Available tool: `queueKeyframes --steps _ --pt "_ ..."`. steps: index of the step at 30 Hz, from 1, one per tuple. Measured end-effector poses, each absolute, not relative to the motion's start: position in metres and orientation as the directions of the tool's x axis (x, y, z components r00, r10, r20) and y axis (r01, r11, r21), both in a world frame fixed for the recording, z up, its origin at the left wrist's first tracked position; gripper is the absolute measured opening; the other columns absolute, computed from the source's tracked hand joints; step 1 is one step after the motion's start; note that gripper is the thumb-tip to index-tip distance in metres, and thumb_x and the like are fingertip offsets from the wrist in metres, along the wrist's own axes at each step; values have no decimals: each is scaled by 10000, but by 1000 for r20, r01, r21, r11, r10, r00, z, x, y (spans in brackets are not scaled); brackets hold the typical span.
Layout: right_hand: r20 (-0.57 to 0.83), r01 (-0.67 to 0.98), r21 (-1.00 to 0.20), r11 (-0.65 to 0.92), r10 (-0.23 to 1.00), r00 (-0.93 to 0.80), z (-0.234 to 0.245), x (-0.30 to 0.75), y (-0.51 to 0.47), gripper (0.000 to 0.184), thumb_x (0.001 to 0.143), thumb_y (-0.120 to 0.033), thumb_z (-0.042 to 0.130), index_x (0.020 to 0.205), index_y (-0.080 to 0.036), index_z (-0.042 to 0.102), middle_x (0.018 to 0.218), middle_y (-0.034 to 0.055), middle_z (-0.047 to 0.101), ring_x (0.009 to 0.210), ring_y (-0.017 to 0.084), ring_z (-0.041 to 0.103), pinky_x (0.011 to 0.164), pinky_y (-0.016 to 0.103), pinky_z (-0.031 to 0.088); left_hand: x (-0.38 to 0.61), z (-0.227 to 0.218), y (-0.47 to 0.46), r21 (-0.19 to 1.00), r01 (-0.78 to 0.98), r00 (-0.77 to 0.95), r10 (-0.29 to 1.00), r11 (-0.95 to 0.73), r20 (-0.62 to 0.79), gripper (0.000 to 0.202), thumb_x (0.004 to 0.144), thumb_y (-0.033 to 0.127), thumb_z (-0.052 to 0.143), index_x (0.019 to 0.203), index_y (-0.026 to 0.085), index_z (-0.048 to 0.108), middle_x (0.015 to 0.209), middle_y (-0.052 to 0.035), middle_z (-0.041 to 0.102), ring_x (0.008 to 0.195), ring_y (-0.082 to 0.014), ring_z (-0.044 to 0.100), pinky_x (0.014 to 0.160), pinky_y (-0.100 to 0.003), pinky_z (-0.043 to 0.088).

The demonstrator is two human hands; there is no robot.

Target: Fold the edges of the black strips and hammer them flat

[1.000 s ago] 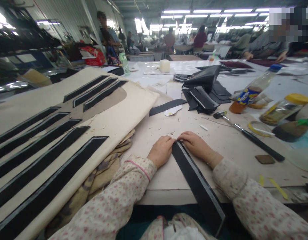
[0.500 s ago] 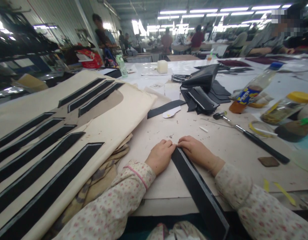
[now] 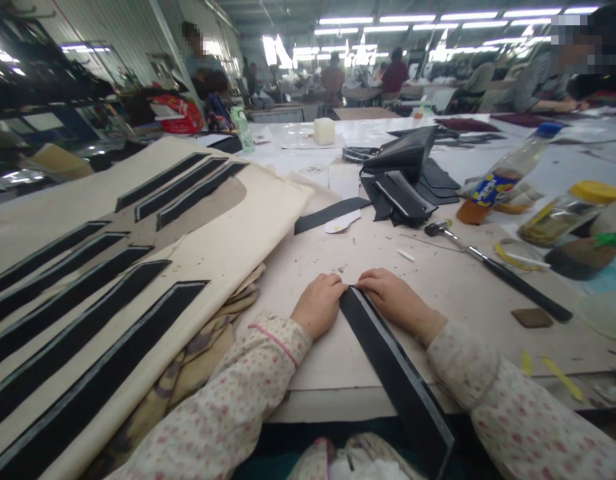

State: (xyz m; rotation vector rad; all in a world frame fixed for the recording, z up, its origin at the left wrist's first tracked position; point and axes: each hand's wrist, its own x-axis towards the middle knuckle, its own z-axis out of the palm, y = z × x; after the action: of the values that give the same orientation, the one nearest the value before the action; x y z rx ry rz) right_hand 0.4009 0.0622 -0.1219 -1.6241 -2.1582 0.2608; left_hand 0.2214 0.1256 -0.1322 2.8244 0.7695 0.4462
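The far end of a black strap (image 3: 388, 360) is pinched between the curled fingers of the left hand (image 3: 321, 303) and the right hand (image 3: 395, 300). The strap is laid across the table (image 3: 438, 280), its near end hanging over the edge.

Bright ceiling tubes (image 3: 418, 19) glare overhead; the tabletop (image 3: 438, 280) is evenly lit, edges bend, far workers blur.

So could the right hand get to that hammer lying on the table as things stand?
Probably yes. The right hand touches the far end of the black strip, and the hammer lies just to its right on the same table, with only bare surface and small scraps between them.
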Motion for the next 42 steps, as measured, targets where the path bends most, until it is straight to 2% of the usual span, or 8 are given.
queueKeyframes --steps 4,10,17,22,27,30,34,42 --pt "185 927 -261 268 957 -225 -121 392 60 228 828 -79 442 867 -143 657 947 105 615 930 205 522 853 338 432 224 -125 128 230 478 834 520 -848 185 213 815 99 453 905 169 633 918 -60 593 889 -204 519 830 -341 449" --pt "229 812 -546 205 969 -91 -134 406 67 224 814 -104 456 948 -156 627 979 79 605 935 174 546 893 343 430 232 -118 139 366 551 787 613 -750 70 165 799 245 543 938 171 592 968 -61 580 928 -204 535 852 -339 432" --pt "208 788 -571 229 969 -131 -132 407 57 371 801 -342 570 1114 -141 575 1176 138 547 1117 229 497 980 412 384 248 -106 161 403 541 825 558 -738 -86 102 664 228 632 744 166 614 740 -16 596 699 -167 557 633 -254 439" --pt "84 740 -642 202 977 -194 -117 396 29 430 763 -319 605 1155 -150 553 1250 135 508 1177 252 449 1014 434 344 234 -99 155 486 450 854 519 -749 9 60 733 215 552 743 169 588 761 4 587 734 -138 536 667 -231 412" --pt "-159 662 -749 -13 974 -160 -101 400 2 322 779 -305 551 1069 -169 583 1036 67 635 916 229 595 814 378 486 211 -66 144 643 306 860 494 -702 130 113 795 277 516 781 172 555 706 34 556 671 -110 501 622 -211 381" --pt "-242 693 -718 -62 956 -165 -90 417 1 307 758 -301 559 1037 -177 598 995 58 654 887 223 610 777 341 494 199 -51 140 693 298 839 526 -657 138 112 775 273 535 795 165 559 694 33 532 654 -110 477 600 -212 362" --pt "-280 821 -567 -74 954 -108 -84 440 11 316 730 -247 553 1038 -198 603 948 56 667 871 217 622 772 326 493 178 -68 135 737 435 819 567 -517 -85 213 734 260 559 923 161 566 665 47 499 601 -104 459 548 -209 348" --pt "35 844 -466 265 959 -282 -107 382 39 434 787 -201 517 1218 -153 519 1210 122 557 1112 225 509 982 402 385 146 -119 127 817 472 746 644 -330 -171 263 706 232 560 955 147 561 708 38 481 655 -110 480 569 -201 380"
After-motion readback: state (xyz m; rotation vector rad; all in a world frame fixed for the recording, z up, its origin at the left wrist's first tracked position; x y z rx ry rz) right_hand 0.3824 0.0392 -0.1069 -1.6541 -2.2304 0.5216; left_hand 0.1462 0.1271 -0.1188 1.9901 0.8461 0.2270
